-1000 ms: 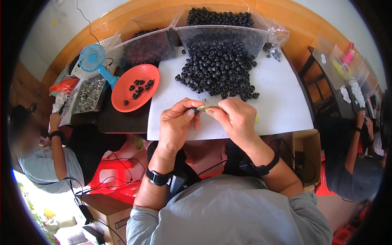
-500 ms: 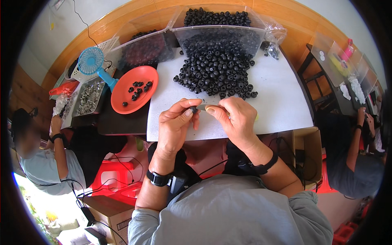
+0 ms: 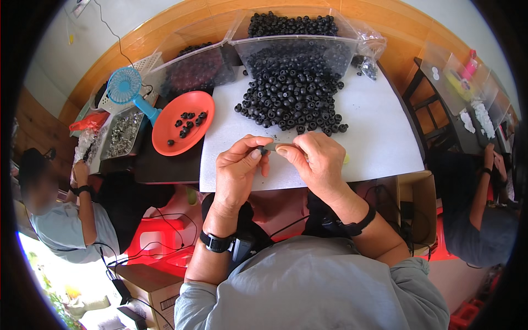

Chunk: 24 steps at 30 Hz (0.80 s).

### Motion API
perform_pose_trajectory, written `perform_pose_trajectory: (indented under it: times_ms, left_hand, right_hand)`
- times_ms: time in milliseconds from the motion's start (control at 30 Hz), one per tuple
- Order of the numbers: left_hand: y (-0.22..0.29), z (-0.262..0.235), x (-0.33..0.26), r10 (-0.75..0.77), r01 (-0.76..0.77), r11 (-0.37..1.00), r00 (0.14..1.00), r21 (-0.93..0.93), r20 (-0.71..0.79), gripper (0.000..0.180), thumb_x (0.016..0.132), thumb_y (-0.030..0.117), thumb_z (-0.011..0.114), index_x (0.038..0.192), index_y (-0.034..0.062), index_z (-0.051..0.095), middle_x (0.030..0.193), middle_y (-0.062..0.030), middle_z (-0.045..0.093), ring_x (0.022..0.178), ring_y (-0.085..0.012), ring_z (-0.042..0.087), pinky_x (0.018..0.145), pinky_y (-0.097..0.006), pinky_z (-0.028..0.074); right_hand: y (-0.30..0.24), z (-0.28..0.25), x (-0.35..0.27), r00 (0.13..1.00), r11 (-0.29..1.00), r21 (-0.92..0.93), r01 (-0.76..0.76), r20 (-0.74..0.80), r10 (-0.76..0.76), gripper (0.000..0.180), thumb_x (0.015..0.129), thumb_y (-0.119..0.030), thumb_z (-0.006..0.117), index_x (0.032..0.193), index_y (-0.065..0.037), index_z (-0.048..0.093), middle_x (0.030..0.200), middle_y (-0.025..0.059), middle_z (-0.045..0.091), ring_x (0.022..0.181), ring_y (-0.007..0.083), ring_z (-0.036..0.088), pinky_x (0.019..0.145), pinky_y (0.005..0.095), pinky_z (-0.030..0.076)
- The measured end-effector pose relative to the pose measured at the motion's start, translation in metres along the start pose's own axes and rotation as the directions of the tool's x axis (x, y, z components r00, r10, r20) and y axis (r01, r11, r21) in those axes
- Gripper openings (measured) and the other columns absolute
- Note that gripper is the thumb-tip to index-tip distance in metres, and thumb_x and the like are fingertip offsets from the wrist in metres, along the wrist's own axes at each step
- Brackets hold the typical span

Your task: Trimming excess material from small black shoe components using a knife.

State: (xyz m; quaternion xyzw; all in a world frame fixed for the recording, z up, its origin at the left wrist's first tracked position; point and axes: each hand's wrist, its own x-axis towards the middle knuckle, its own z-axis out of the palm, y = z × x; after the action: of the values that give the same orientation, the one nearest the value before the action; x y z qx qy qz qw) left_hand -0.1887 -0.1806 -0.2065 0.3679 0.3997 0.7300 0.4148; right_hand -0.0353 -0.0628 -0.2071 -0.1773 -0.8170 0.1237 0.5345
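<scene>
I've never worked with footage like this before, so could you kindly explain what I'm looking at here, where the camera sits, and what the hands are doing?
The picture comes from a wide fisheye camera worn on a person's head, looking down, so straight edges bend near the rim. The two forearms entering from below are that person's own. The left hand and the right hand meet over a white sheet on the table and pinch a small grey piece between their fingertips; what it is exactly is too small to tell. Ahead lies a heap of black beads spilling from a clear tub. To the left sit an orange plate with a few beads and a small blue fan. Other people sit at either side.
</scene>
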Motion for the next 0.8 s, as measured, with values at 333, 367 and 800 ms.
perform_pose_trajectory:
  times_ms: [333, 367, 800]
  left_hand:
    - [0.0011, -0.0015, 0.0006, -0.021, 0.021, 1.000, 1.000, -0.020, -0.003, 0.023, 0.101, -0.003, 0.059, 0.120, -0.0058, 0.072, 0.108, -0.0081, 0.067, 0.085, -0.0172, 0.062, 0.070, -0.031, 0.052]
    - [0.0014, -0.0012, 0.0006, -0.021, 0.021, 1.000, 1.000, -0.020, -0.003, 0.023, 0.101, -0.003, 0.059, 0.120, -0.0058, 0.072, 0.108, -0.0081, 0.067, 0.085, -0.0172, 0.062, 0.070, -0.031, 0.052]
    - [0.0021, -0.0005, -0.0003, -0.042, 0.041, 0.999, 0.999, -0.027, -0.029, 0.025, 0.102, -0.002, 0.058, 0.123, -0.0051, 0.072, 0.116, -0.0094, 0.069, 0.085, -0.0160, 0.062, 0.070, -0.031, 0.053]
  right_hand:
    - [0.0000, -0.0001, 0.0003, 1.000, 1.000, -0.002, 0.007, -0.001, -0.007, 0.031, 0.087, -0.030, 0.082, 0.076, -0.012, 0.060, 0.064, 0.0039, 0.058, 0.056, 0.0260, 0.059, 0.050, 0.0398, 0.044]
    - [-0.0001, -0.0003, 0.0003, 1.000, 1.000, -0.005, 0.007, 0.003, -0.007, 0.031, 0.087, -0.030, 0.082, 0.076, -0.012, 0.060, 0.064, 0.0039, 0.058, 0.056, 0.0260, 0.059, 0.050, 0.0398, 0.044]
    - [-0.0004, -0.0009, -0.0016, 0.999, 0.998, 0.056, 0.036, -0.002, -0.036, 0.032, 0.084, -0.028, 0.084, 0.074, -0.012, 0.059, 0.063, 0.0042, 0.057, 0.056, 0.0270, 0.058, 0.051, 0.0405, 0.043]
